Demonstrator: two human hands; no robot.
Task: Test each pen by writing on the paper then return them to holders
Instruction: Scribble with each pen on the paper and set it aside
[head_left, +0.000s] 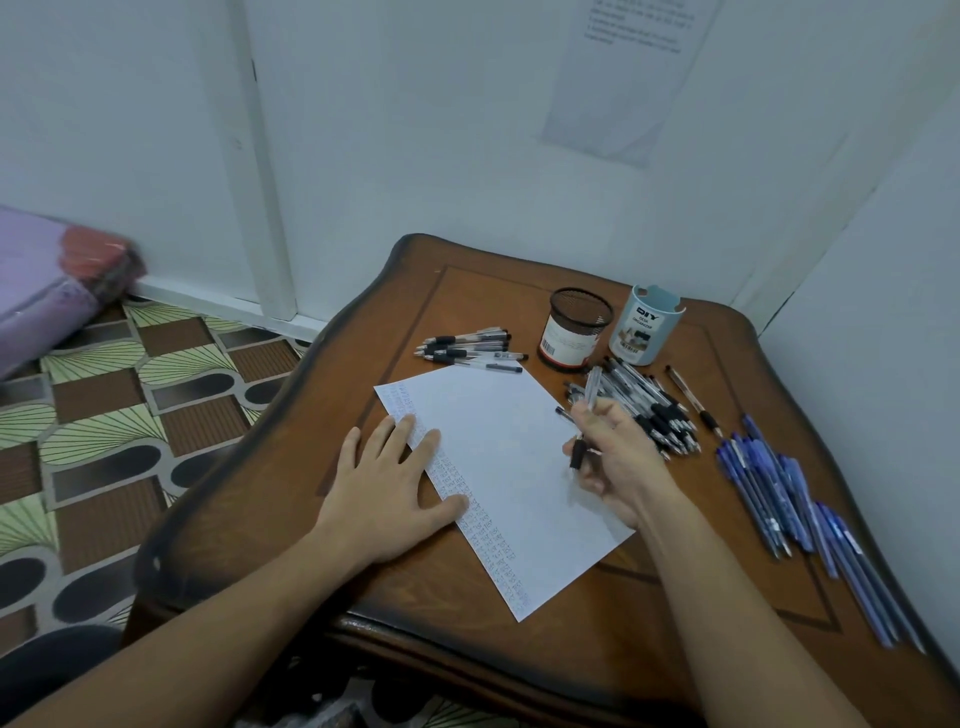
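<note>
Pen (591, 391) pinched in grip of right hand (616, 463); left hand (387, 484) spread flat on paper (511, 467).

Wooden table (649, 649): paper sheet (509, 467) centre, angled. Far side: black mesh holder (574, 330), pale blue holder (644, 327) just right of it. Far-left of sheet, small bunch of black pens (467, 348); right of sheet, black pen pile (654, 410); blue pens (789, 509) along right edge.

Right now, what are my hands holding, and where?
The right hand pinches a clear pen low on its barrel, near the black grip; the left hand presses the paper.
</note>
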